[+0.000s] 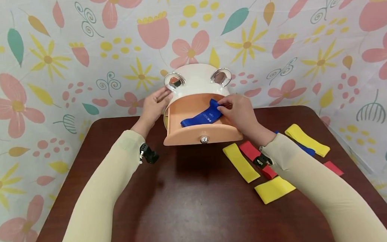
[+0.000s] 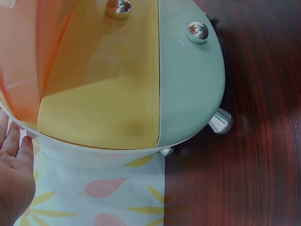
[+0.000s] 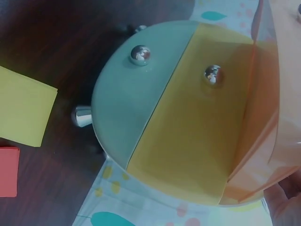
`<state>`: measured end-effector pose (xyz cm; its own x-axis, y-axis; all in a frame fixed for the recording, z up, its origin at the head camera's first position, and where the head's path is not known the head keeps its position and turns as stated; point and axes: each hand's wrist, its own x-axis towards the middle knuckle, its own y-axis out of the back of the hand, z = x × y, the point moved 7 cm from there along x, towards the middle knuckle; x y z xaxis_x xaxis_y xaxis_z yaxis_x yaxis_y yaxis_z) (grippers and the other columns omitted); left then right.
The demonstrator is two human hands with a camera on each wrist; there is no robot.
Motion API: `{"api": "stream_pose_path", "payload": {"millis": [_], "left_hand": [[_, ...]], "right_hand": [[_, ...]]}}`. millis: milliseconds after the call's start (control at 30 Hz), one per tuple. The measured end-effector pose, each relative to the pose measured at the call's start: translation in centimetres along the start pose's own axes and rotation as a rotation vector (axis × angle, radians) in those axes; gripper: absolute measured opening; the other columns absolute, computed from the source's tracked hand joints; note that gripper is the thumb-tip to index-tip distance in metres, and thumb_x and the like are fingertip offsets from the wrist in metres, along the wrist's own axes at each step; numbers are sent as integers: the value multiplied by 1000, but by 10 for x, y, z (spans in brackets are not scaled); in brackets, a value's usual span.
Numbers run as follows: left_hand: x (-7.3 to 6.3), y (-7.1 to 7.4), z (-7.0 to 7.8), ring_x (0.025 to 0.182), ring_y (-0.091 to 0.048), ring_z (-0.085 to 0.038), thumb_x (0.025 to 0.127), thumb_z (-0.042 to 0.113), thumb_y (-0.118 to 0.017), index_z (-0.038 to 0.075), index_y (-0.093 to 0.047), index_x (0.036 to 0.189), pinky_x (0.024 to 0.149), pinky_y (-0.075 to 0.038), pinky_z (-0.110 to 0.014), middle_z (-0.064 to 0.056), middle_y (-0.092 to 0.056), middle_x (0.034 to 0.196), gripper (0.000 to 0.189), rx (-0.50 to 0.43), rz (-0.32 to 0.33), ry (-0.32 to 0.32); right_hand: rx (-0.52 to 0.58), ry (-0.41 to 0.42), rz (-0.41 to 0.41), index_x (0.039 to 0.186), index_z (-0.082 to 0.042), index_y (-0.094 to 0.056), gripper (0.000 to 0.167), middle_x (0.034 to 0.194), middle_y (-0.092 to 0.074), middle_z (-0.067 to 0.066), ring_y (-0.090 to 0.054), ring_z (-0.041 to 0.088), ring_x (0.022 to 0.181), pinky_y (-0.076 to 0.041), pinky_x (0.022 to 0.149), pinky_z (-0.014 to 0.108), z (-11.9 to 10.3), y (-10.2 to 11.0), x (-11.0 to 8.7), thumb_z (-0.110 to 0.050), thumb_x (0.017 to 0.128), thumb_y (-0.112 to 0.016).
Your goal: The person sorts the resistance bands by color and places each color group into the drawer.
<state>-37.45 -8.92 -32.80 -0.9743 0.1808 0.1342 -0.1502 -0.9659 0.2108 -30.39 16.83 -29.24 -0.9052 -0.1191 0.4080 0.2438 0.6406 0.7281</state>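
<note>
A small round white drawer cabinet (image 1: 195, 77) with two chrome rings stands at the back of the table. Its top drawer (image 1: 182, 135), peach-orange with a chrome knob, is pulled out. My right hand (image 1: 241, 112) pinches one end of a blue elastic band (image 1: 200, 117), which lies slanted across the drawer's opening. Against the cabinet's left side rests my left hand (image 1: 154, 105), its fingertips right at the white rim in the left wrist view. Below the peach drawer, the yellow drawer (image 2: 103, 108) and the green drawer (image 2: 190, 89) are closed.
On the right of the dark wooden table (image 1: 186, 211) lie several flat bands: a yellow band (image 1: 241, 163), a red band (image 1: 249, 150), another yellow band (image 1: 275, 189) and a blue one (image 1: 306, 149) partly under the right sleeve. Flowered cloth (image 1: 186, 24) hangs behind the cabinet.
</note>
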Motion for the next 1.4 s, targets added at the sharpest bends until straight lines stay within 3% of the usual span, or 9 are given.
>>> {"api": "stream_pose_path", "payload": {"millis": [500, 667, 733, 833, 933, 1067, 1167, 1400], "left_hand": [[1, 2, 2, 148, -48, -24, 105, 23, -60, 10, -47, 154, 123, -41, -39, -15, -54, 153, 53, 7, 7, 2], [1, 4, 2, 147, -49, -24, 104, 23, -61, 9, -48, 153, 122, -42, -38, -15, -55, 152, 53, -6, 19, 7], [1, 4, 2, 146, -49, -23, 104, 23, -61, 9, -48, 153, 122, -42, -37, -15, -55, 152, 53, -5, 23, 8], [1, 5, 3, 146, -50, -23, 104, 22, -62, 8, -48, 153, 122, -43, -36, -15, -56, 151, 53, 0, 28, 6], [1, 6, 3, 146, -50, -24, 104, 23, -61, 8, -48, 153, 121, -43, -37, -15, -56, 151, 53, 5, 27, -2], [1, 5, 4, 146, -50, -24, 104, 22, -61, 8, -48, 153, 122, -42, -36, -16, -56, 151, 53, 8, 26, -7], [1, 5, 6, 146, -49, -24, 104, 21, -61, 7, -47, 153, 122, -42, -36, -16, -55, 151, 53, 7, 29, -12], [-1, 5, 8, 146, -50, -24, 105, 21, -60, 6, -47, 154, 122, -42, -37, -16, -55, 151, 53, 21, 31, -20]], "right_hand": [[85, -95, 5, 108, 4, -78, 19, 114, -75, 25, -69, 38, 110, -58, 95, 49, 4, 4, 1, -8, 96, -70], [232, -241, -44, 116, 0, -76, 26, 114, -76, 19, -70, 23, 97, -59, 80, 21, 13, 14, 2, -18, 98, -70], [313, -291, -54, 120, 1, -74, 31, 108, -76, 11, -67, 12, 92, -53, 75, 11, 15, 23, 2, -21, 98, -69], [436, -334, -60, 124, 3, -68, 37, 106, -67, -9, -62, 1, 92, -54, 77, 8, 15, 39, 1, -25, 99, -68], [492, -340, -39, 121, -4, -68, 32, 103, -61, -22, -61, -5, 92, -56, 78, 9, 16, 58, -3, -27, 99, -68], [501, -339, -8, 109, -23, -68, 12, 96, -65, -25, -64, -7, 88, -56, 76, 8, 24, 80, -12, -29, 99, -69], [516, -320, 12, 104, -30, -67, 5, 91, -67, -24, -65, -5, 87, -55, 75, 7, 30, 94, -19, -27, 100, -67], [713, -295, 47, 97, -24, -74, 7, 92, -70, -16, -65, 1, 86, -54, 73, 10, 50, 110, -35, -21, 99, -68]]}}
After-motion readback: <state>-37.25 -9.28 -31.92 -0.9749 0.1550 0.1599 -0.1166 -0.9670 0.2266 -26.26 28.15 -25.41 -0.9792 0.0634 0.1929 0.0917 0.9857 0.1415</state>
